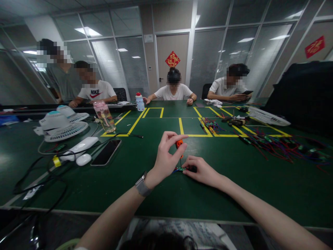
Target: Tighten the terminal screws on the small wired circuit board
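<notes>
Near the middle of the green table, my left hand [169, 152], with a watch on its wrist, is closed around the orange-and-black handle of a screwdriver [179, 143]. The thin shaft stands roughly upright, its tip down at a small green circuit board [179, 169] lying on the table. Whether the tip sits in a screw is too small to tell. My right hand [199, 169] rests low beside it, fingers pinched on the board's right end. Short coloured wires show at the board's left end. Something dark is partly hidden under my right fingers.
Left of my hands lie a phone [106, 152], a white power strip [80, 147], black cables and white fans [63, 126]. A clear bottle [104, 116] stands behind. Bundles of wired boards [275, 142] spread at right. Several people sit or stand across the table [145, 194].
</notes>
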The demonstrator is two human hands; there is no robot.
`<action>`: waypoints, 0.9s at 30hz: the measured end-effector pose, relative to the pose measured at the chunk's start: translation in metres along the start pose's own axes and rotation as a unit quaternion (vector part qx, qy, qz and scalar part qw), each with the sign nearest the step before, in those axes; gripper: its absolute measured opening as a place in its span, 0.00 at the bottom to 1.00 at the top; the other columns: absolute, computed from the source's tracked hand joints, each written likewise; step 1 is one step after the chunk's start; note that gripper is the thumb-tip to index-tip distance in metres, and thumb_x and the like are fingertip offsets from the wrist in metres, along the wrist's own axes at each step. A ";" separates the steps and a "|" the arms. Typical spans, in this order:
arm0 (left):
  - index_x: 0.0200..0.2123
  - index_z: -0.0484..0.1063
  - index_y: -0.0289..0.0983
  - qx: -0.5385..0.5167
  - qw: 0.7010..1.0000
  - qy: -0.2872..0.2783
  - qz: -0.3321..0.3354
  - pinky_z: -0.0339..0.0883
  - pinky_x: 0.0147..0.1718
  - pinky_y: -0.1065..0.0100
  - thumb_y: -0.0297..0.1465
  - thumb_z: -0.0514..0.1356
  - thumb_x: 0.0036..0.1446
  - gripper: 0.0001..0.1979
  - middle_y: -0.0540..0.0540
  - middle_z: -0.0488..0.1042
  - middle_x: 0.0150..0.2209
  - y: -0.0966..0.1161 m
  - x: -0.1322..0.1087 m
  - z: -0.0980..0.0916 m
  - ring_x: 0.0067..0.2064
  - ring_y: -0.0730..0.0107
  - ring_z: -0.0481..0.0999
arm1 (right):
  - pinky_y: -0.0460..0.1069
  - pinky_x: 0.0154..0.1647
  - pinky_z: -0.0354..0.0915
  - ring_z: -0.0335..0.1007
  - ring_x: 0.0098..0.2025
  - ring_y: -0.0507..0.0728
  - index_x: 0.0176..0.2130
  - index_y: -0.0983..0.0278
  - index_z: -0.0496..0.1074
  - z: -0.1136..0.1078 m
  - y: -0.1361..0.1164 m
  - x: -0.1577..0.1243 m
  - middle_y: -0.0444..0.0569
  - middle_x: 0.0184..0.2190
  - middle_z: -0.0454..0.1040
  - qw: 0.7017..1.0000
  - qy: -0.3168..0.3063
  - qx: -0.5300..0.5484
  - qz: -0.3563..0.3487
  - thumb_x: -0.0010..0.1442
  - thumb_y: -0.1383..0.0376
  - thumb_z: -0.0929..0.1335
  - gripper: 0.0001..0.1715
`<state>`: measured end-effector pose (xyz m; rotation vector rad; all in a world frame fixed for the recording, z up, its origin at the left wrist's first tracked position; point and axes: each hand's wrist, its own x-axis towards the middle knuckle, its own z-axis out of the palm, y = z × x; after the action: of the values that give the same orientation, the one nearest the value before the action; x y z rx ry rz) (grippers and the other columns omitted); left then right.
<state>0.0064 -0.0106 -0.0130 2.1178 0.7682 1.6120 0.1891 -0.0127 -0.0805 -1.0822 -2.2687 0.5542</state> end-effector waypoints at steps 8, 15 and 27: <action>0.46 0.75 0.40 -0.013 1.000 0.006 0.007 0.69 0.42 0.67 0.30 0.59 0.61 0.10 0.46 0.73 0.38 -0.001 0.001 0.001 0.41 0.69 0.73 | 0.48 0.33 0.66 0.69 0.32 0.53 0.36 0.64 0.77 0.001 0.003 0.000 0.48 0.32 0.72 1.000 0.002 -0.004 -0.007 0.57 0.67 0.71 0.05; 0.53 0.71 0.42 -0.024 0.999 -0.033 0.017 0.66 0.53 0.63 0.28 0.50 0.67 0.16 0.43 0.69 0.54 0.001 0.000 0.000 0.54 0.67 0.71 | 0.48 0.33 0.66 0.69 0.31 0.53 0.37 0.65 0.77 0.002 0.003 0.000 0.48 0.32 0.72 1.000 0.001 0.001 -0.005 0.58 0.67 0.70 0.06; 0.53 0.71 0.41 -0.001 1.000 -0.016 0.010 0.64 0.53 0.64 0.29 0.48 0.67 0.16 0.42 0.66 0.52 0.000 -0.002 0.000 0.53 0.66 0.69 | 0.48 0.34 0.66 0.69 0.32 0.54 0.37 0.65 0.77 0.001 0.002 0.000 0.48 0.33 0.72 1.000 0.002 0.005 -0.006 0.57 0.67 0.70 0.05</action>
<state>0.0062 -0.0114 -0.0144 2.1499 0.7380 1.5850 0.1894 -0.0121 -0.0825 -1.0642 -2.2654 0.5581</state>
